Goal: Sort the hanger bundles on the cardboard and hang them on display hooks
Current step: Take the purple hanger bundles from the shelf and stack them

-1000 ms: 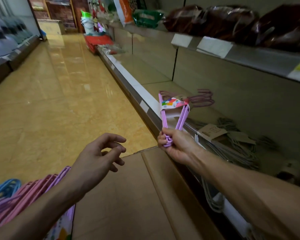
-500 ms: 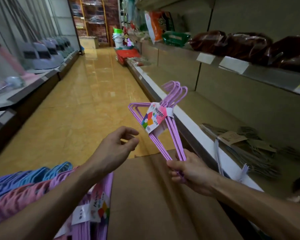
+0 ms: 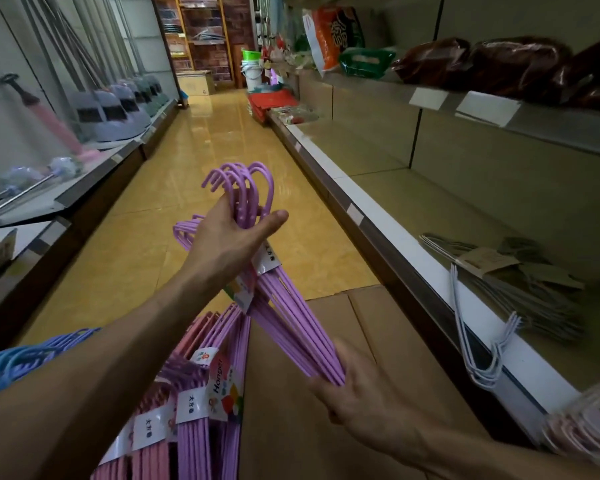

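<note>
Held bundle: a purple hanger bundle (image 3: 291, 317) is up in the air above the cardboard (image 3: 326, 393), slanting from its hooks at upper left down to its lower end at lower right; a printed paper band wraps it just under the hooks.
Left hand: the left hand (image 3: 229, 237) grasps the bundle at the neck, just below the purple hooks (image 3: 243, 178), fingers wrapped round it and thumb stretched out to the right.
Right hand: the right hand (image 3: 357, 393) clasps the low end of the same bundle, the rods running into its curled fingers.
Cardboard: brown, flat, spread below both hands beside the right-hand shelving.
Other bundles on the cardboard: purple bundles with white "Hanger" labels (image 3: 208, 393) lie at lower left, with pink bundles (image 3: 146, 455) just beside them and blue hangers (image 3: 18, 362) further left, partly hidden by the left forearm.
Low shelf, right: grey hanger bundles (image 3: 520, 292) with tan card labels lie on it; white hangers (image 3: 482, 348) hang over its front edge; pale pink hangers (image 3: 582, 434) show blurred at the lower right corner.
Upper shelf, right: dark brown bagged goods (image 3: 499, 64) with white price tags below them.
Aisle: glossy yellow floor (image 3: 205, 161) runs ahead; brooms (image 3: 118, 102) stand along the left side.
</note>
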